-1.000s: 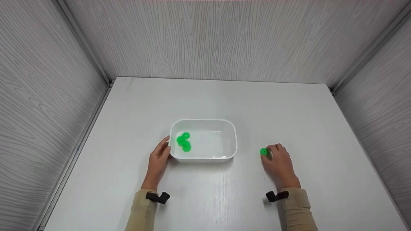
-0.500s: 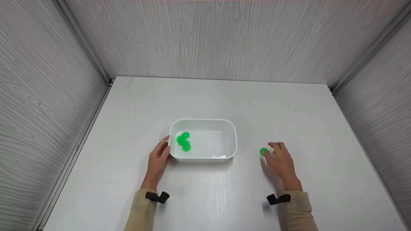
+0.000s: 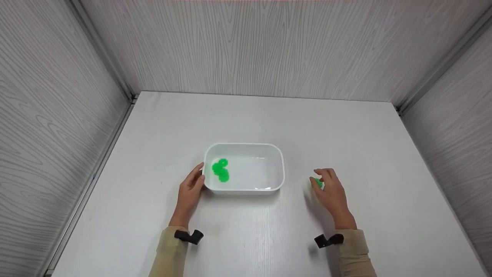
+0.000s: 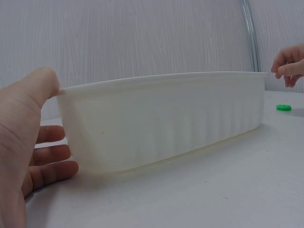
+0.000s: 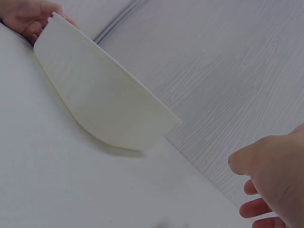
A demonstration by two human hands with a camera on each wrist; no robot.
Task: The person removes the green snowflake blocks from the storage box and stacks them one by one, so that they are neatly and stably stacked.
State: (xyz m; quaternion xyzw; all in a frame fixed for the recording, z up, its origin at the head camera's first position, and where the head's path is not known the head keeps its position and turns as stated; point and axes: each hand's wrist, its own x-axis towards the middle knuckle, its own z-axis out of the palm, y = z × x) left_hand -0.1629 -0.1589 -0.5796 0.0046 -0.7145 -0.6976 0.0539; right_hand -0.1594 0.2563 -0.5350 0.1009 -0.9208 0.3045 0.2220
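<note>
In the head view, a white rectangular plastic box (image 3: 246,191) stands on the table with several green notched discs (image 3: 220,169) clustered inside at its left end. My left hand (image 3: 190,190) rests against the outside of the box's left end; in the left wrist view the thumb (image 4: 45,83) touches the rim. To the right of the box, my right hand (image 3: 330,194) hovers over another green disc (image 4: 283,107), which lies on the table. Thumb and fingers of that hand are apart, holding nothing. From the head view, part of this disc is hidden behind the hand.
The white table (image 3: 246,238) is bounded by grey wood-grain panels at the back (image 3: 246,50), left and right. Each sleeve cuff carries a small black wrist camera, such as the right one (image 3: 328,241).
My right hand has released the green disc, lifted off it and shifted slightly left above it. The disc stays on the table. The left hand and the box have not visibly moved.
</note>
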